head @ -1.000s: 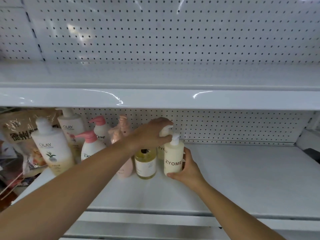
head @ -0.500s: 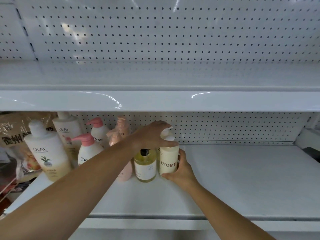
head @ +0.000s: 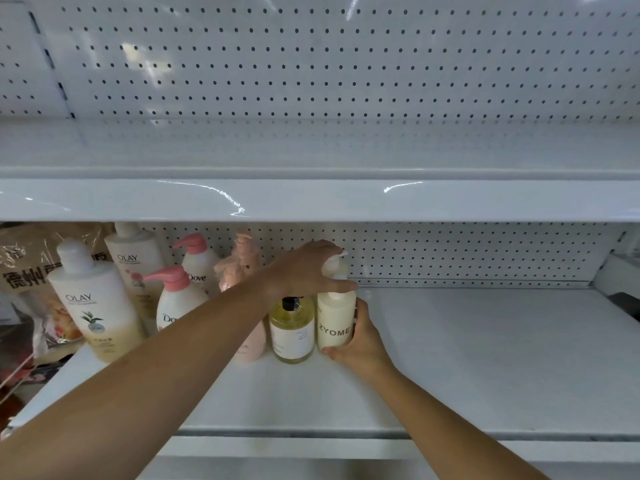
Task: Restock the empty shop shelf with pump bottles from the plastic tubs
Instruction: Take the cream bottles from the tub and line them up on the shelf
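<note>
Two cream ZYOME pump bottles stand one behind the other on the white lower shelf (head: pixel 485 358). My right hand (head: pixel 362 342) wraps the right side of the front ZYOME bottle (head: pixel 334 329), which stands upright against a clear yellow bottle with a black pump (head: pixel 291 332). My left hand (head: pixel 306 271) reaches in from the left and grips the top of the rear ZYOME bottle (head: pixel 336 270), partly hiding it. To the left stand a pale pink bottle (head: pixel 251 348), two Dove bottles (head: pixel 176 303) with pink pumps and two Olay bottles (head: pixel 97 306).
The upper shelf's front edge (head: pixel 311 199) hangs low over the bottles' tops. Pegboard backs both shelves. Plastic-wrapped snack bags (head: pixel 24 271) crowd the far left. The lower shelf's surface stretches bare to the right of my right hand.
My right hand has slid the front ZYOME bottle left until it meets the yellow bottle. My left hand stays on the rear bottle's top.
</note>
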